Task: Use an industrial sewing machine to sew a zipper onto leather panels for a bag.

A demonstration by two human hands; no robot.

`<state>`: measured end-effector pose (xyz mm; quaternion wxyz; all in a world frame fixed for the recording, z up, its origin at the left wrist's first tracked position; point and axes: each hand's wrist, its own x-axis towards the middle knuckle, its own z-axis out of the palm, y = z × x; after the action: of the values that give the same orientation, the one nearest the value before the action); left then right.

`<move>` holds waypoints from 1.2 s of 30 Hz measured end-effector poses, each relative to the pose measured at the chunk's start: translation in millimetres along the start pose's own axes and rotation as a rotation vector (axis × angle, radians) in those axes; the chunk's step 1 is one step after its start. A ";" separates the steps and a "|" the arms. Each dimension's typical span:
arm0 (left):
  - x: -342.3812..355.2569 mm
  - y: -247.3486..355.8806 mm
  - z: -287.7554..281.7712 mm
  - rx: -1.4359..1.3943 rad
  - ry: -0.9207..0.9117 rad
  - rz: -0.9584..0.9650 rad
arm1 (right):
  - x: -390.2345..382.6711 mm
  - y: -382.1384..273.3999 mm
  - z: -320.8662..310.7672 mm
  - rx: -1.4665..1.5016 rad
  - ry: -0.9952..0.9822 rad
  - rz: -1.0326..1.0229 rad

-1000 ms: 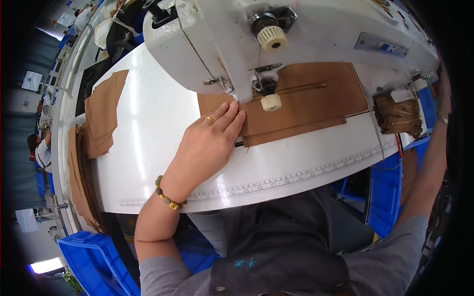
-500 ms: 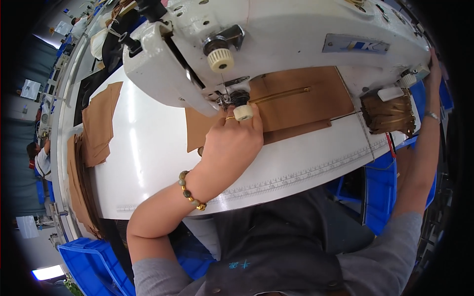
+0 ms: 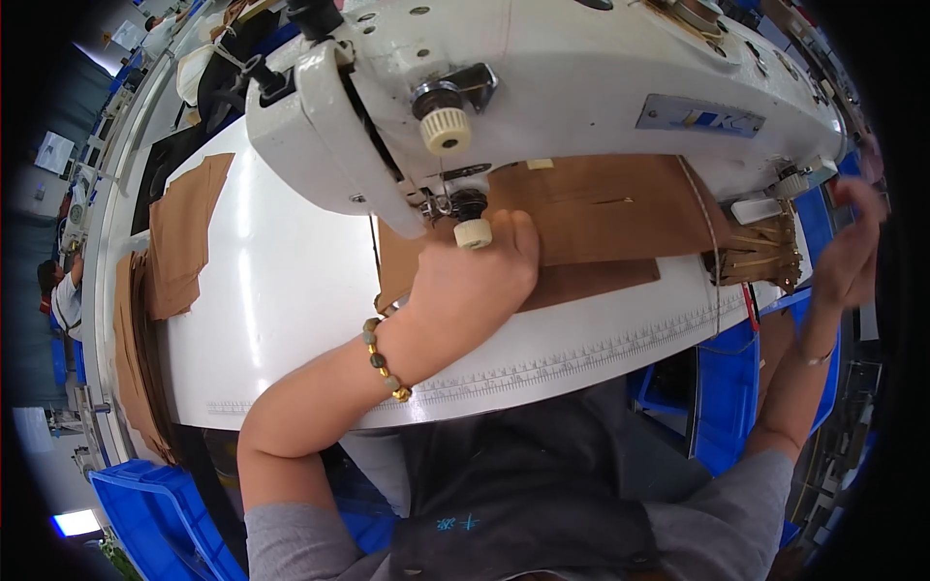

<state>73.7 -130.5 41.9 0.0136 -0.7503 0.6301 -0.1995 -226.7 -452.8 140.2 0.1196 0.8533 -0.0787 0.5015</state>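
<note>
My left hand (image 3: 475, 281) is closed at the needle area of a white sewing machine (image 3: 581, 87), its knuckles bent and its fingertips mostly hidden. It grips the near left part of a brown panel (image 3: 601, 228), which lies under the machine arm. A short slit with a bit of gold shows in that panel, and another brown piece (image 3: 601, 286) sticks out beneath its near edge. Off the machine's right end, my right hand (image 3: 848, 247) is raised, holding nothing, its fingers apart and somewhat blurred.
Brown pieces (image 3: 184, 242) lie on the white table (image 3: 262, 339) at left, beside a thicker stack (image 3: 136, 358). Brown zippers with gold teeth (image 3: 760, 254) are bundled at the right. Blue bins (image 3: 160, 513) stand below the table edge. Another person (image 3: 63, 290) sits far left.
My right hand has come away from the machine's right end, toward me. The brown panel has shifted: a short slit shows where a long zipper showed before. My left hand stays near the needle.
</note>
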 end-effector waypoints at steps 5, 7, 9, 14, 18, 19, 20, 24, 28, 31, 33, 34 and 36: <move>-1.7 7.7 -14.3 -0.160 0.242 0.003 | -12.4 -225.3 86.3 0.725 -0.456 -0.524; -6.9 3.4 -17.8 -0.184 0.256 0.007 | -6.5 -236.9 113.7 0.778 -0.961 -0.356; -14.6 -1.3 -19.8 -0.207 0.270 0.014 | 0.6 -231.3 138.1 0.657 -1.059 -0.125; -38.8 -17.6 -8.9 -0.257 0.379 0.088 | -5.0 -191.2 155.3 0.442 -0.901 0.091; -63.1 -30.9 5.2 -0.288 0.167 0.040 | -22.1 -160.6 134.5 0.381 -0.478 0.069; -68.0 -33.6 7.1 -0.282 0.133 0.056 | -20.9 -158.1 125.9 0.365 -0.456 0.052; -72.1 -35.1 8.2 -0.274 0.099 0.071 | -19.2 -163.5 112.8 0.367 -0.424 0.004; -84.1 -31.5 2.9 -0.186 0.010 0.025 | 19.7 -187.5 53.0 0.319 -1.216 -0.021; -84.6 -35.1 -2.6 -0.097 -0.081 -0.054 | 33.4 -213.9 64.9 0.591 -1.037 0.022; -79.0 -45.8 -8.9 -0.211 -0.049 -0.079 | 18.9 -231.3 111.1 0.613 -0.658 -0.067; -72.4 -56.4 -15.7 -0.294 -0.027 -0.087 | 12.7 -242.3 134.6 0.658 -0.699 -0.084; -68.1 -65.3 -19.3 -0.421 -0.174 -0.125 | 12.9 -244.9 143.1 0.718 -0.721 -0.093; -58.0 -80.4 -24.5 -0.601 -0.281 -0.151 | 17.9 -249.0 157.9 0.736 -0.805 -0.048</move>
<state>134.2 -53.1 70.0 -0.1362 -0.7855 0.5953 0.1002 -22.6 -258.9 50.6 -0.2152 0.9649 0.0821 0.1266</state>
